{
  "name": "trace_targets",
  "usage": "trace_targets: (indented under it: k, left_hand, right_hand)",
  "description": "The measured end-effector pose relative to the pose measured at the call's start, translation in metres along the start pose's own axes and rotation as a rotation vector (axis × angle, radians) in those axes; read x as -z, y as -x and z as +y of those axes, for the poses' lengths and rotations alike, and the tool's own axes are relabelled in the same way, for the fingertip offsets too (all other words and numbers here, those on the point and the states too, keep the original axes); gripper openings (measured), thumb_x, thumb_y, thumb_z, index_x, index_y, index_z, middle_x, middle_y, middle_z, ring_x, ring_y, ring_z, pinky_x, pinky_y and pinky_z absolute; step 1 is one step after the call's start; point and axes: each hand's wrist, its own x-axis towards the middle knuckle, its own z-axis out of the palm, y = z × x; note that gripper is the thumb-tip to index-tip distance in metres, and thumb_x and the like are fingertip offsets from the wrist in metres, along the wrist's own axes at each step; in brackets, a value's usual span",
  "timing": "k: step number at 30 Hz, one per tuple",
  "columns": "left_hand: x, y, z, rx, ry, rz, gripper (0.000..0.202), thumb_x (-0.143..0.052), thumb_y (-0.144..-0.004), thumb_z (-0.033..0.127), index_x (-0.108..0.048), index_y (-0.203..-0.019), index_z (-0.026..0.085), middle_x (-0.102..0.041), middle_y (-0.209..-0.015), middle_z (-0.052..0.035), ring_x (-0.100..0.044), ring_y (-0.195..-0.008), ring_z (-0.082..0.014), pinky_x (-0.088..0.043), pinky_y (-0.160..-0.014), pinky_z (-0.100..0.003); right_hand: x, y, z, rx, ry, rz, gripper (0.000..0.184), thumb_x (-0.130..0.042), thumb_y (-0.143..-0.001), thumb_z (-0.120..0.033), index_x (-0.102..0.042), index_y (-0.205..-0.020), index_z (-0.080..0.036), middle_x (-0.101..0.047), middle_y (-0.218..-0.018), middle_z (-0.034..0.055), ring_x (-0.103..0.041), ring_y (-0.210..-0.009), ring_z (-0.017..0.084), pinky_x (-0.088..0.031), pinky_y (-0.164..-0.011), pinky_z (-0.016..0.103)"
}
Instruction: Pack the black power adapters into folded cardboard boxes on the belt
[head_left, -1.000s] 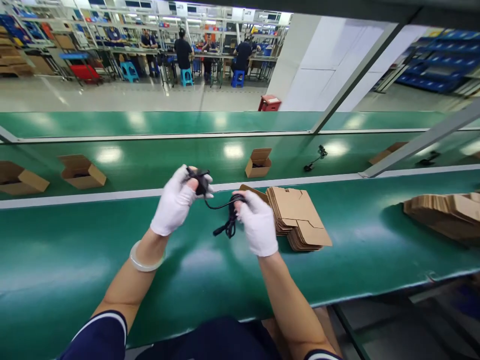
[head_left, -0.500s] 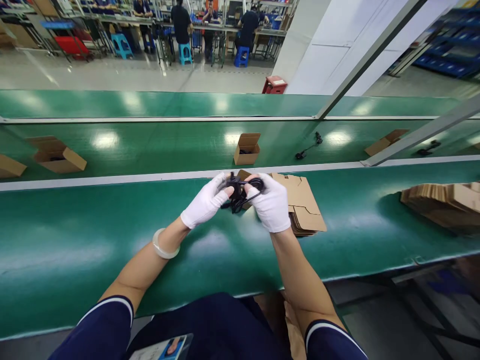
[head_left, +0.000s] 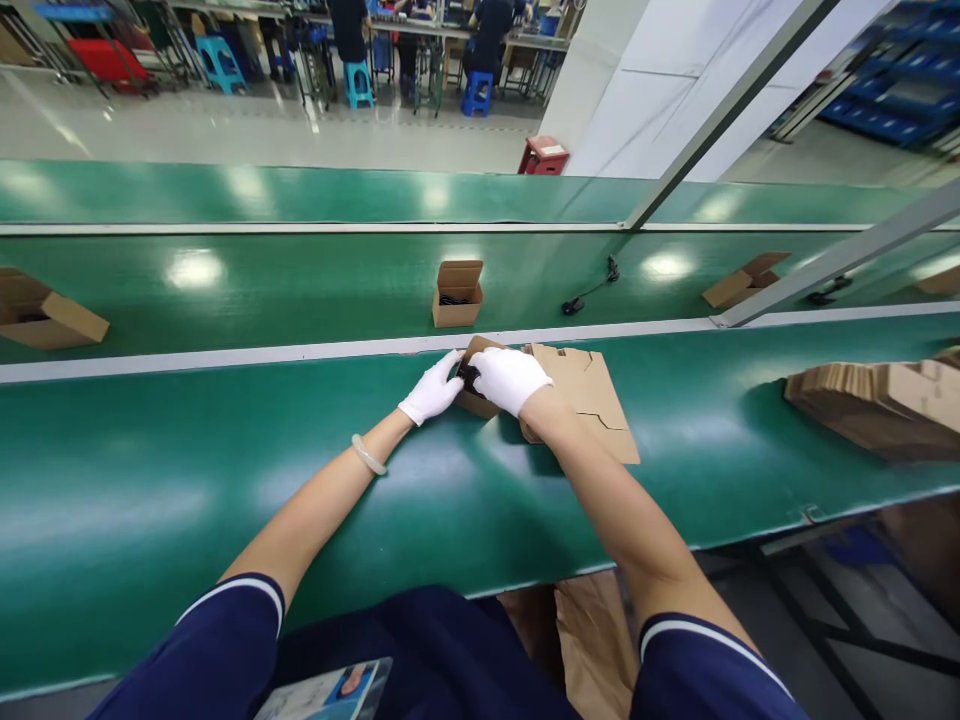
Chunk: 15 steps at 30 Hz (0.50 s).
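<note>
Centrally, the white-gloved left hand and white-gloved right hand are held together, nearly touching, over a small open kraft-cardboard box on the near green conveyor belt. A coiled black cable is seen only as a dark patch between the gloves, at the mouth of the box. Most of it is hidden, so it cannot be told whether it is clamped by either hand or is lying in the box.

The coil is judged light, soft and springy, and prone to slide against cotton gloves; it would be best taken by the bundled loops rather than by a loose end. The box is judged light and thin-walled, with flaps easily bent.

Just right of the box, a flat stack of die-cut tan cardboard blanks is placed, limiting room on that side. More room for moving is judged to lie on the belt to the left of the hands. The far side is bounded by a pale grey belt rail, with the belt's near edge below the hands.

Beyond the rail, a second green conveyor belt carries a small open cardboard box and a loose black cable, upper middle of the frame. A pile of flattened brown cardboard is stacked at right of frame
</note>
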Motion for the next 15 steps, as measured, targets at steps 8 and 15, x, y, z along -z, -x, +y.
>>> trace_targets:
  k: [8,15]
  left_hand:
    - [-0.011,-0.001,-0.006,0.003,0.084,-0.006,0.042,-0.054,-0.075,0.022,-0.049,-0.116,0.015,-0.060,-0.116,-0.0092,-0.055,-0.111,-0.0236,-0.042,-0.100,-0.038]
    - [-0.017,0.007,-0.009,0.050,0.077,0.024,0.039,-0.052,-0.075,0.021,-0.052,-0.114,0.015,-0.060,-0.117,-0.0090,-0.054,-0.113,-0.0244,-0.040,-0.102,-0.039]
  right_hand:
    - [0.015,-0.015,0.007,0.178,-0.022,-0.214,0.028,-0.056,-0.073,-0.016,-0.068,-0.097,-0.018,-0.069,-0.094,0.0086,-0.065,-0.084,0.022,-0.046,-0.072,0.027]
    - [0.005,0.000,0.013,0.094,-0.052,-0.173,0.028,-0.048,-0.080,-0.024,-0.068,-0.099,-0.020,-0.068,-0.101,0.0106,-0.063,-0.092,0.027,-0.047,-0.074,0.032]
